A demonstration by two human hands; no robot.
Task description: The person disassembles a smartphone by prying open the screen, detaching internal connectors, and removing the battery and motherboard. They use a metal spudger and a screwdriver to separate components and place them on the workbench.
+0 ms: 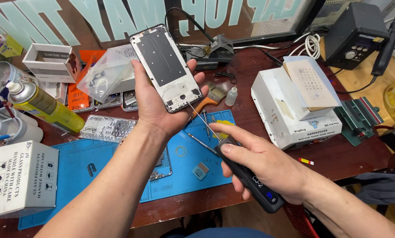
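My left hand holds an opened phone frame upright above the desk, inner side facing me, showing a dark plate and white edges. My right hand grips a black electric screwdriver with a small lit display. Its thin bit points up and left, the tip touching the phone's lower edge. Under both hands lies a blue work mat with a phone part partly hidden by my left forearm, a second screwdriver and a small grey piece.
A white box stands at the left front, a yellow spray can behind it. A white heating machine sits right, with a black soldering station beyond. Parts trays, a plastic bag, a brush and a small bottle crowd the middle.
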